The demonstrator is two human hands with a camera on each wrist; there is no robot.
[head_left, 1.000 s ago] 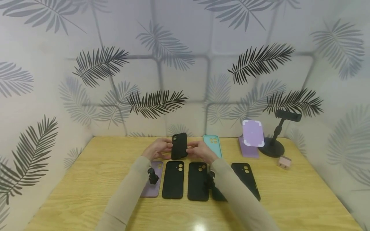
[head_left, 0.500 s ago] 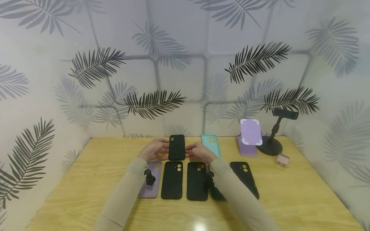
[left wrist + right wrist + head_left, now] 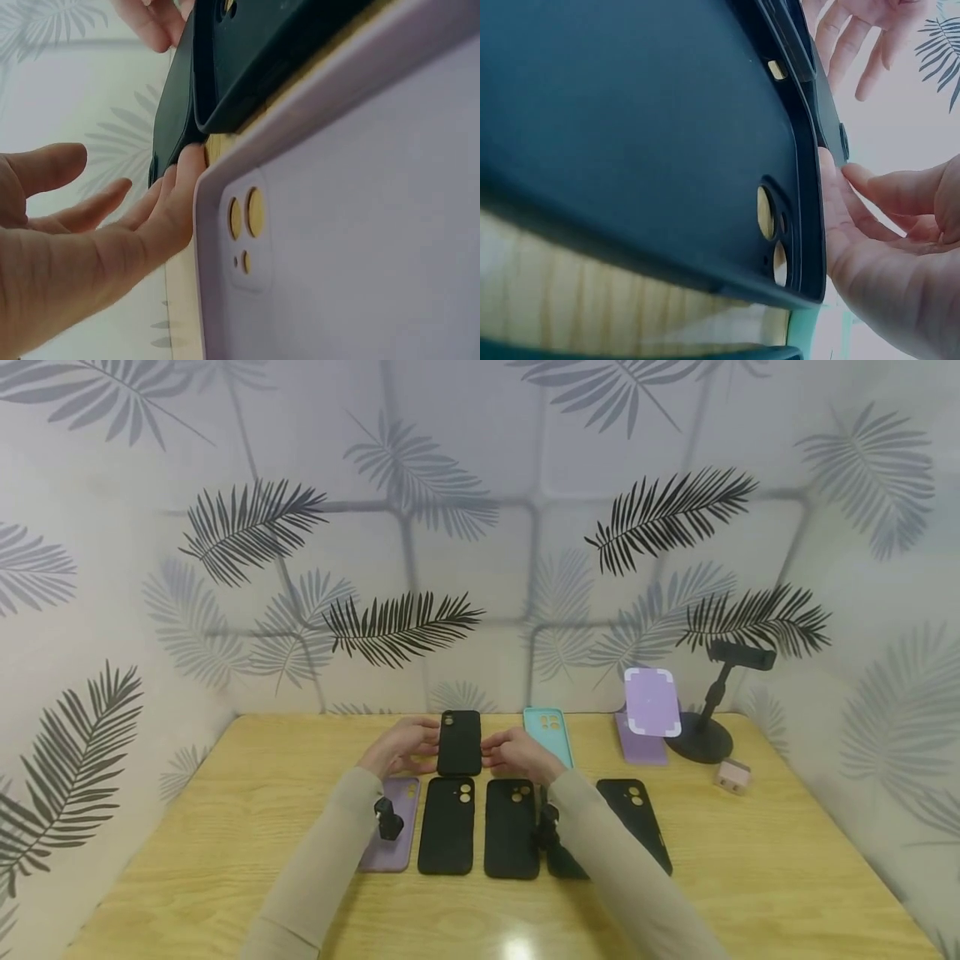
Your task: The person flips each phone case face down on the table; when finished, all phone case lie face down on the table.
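Note:
A black phone case lies flat in the back row on the wooden table. At its left edge is my left hand, thumb raised away and fingers fairly straight; in the left wrist view the fingertips touch the table side of that case. My right hand is at the opposite edge, its fingers loosely bent, thumb tip near the case's edge in the right wrist view. In front lie a purple phone case under the left wrist and black cases, one partly hidden by the right forearm.
A turquoise phone case lies behind the right hand. Farther right stand a purple phone stand, a black stand with a round base, and a pink plug block. Another black case lies right of the forearm. A patterned wall borders the table's back.
The black case, held tilted up between both hands one second ago, was lowered flat onto the table in the back row. Both hands have loosened at its sides and then stayed there.

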